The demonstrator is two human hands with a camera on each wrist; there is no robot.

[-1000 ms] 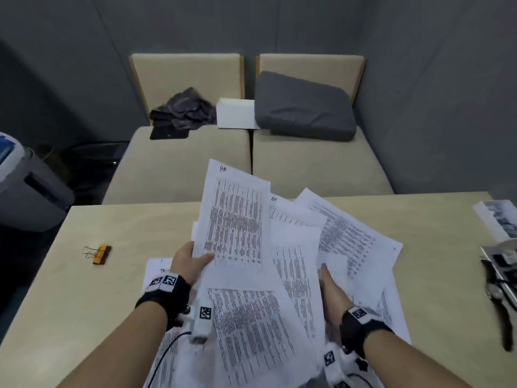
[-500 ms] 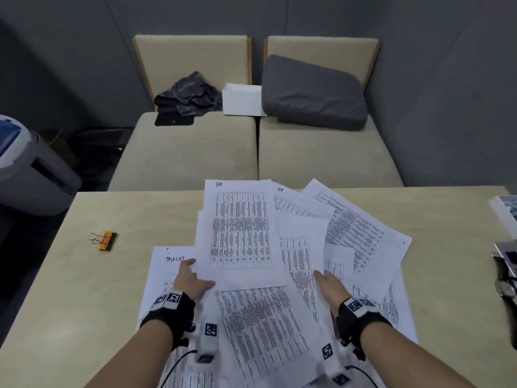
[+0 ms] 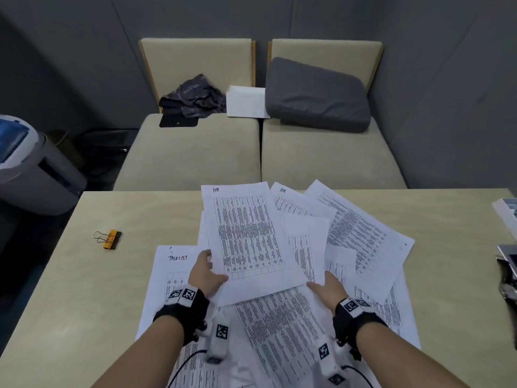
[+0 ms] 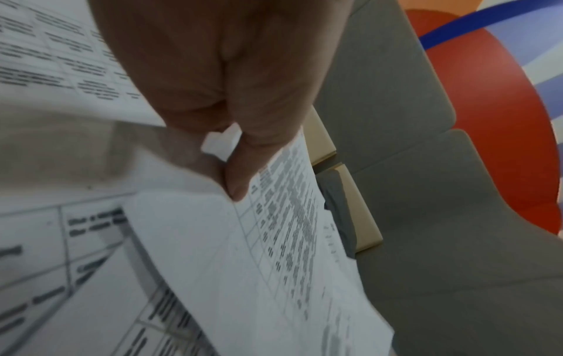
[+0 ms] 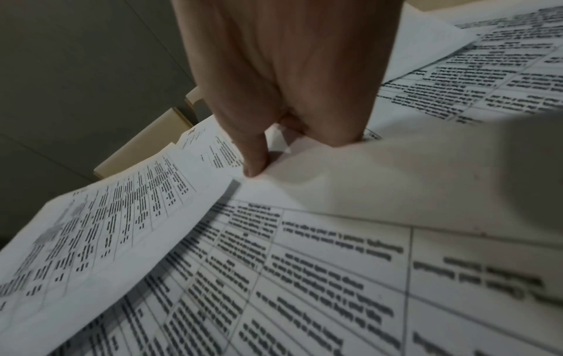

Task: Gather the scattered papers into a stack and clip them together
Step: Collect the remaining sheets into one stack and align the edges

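Several printed sheets (image 3: 363, 236) lie fanned and overlapping on the pale wooden table (image 3: 70, 303). On top is a table-printed sheet marked "HR" (image 3: 246, 236). My left hand (image 3: 207, 271) pinches the lower left edge of this top sheet (image 4: 274, 253), thumb (image 4: 237, 190) above and fingers hidden below. My right hand (image 3: 324, 285) pinches the lower right corner of the top papers (image 5: 350, 173), thumb (image 5: 254, 163) on top and fingers tucked under. A "TASKLIST" sheet (image 3: 173, 264) lies under my left wrist. An orange binder clip (image 3: 109, 239) rests alone, far left on the table.
Two beige seats (image 3: 195, 152) stand beyond the table's far edge, holding a grey cushion (image 3: 316, 96), a white box (image 3: 246, 102) and dark cloth (image 3: 193, 96). A grey-blue appliance (image 3: 30, 163) stands at the left. A booklet (image 3: 506, 211) and dark items (image 3: 507, 278) lie at the table's right edge.
My left hand lowered the raised HR sheet onto the pile. Both hands then closed on the lower corners of the top papers.
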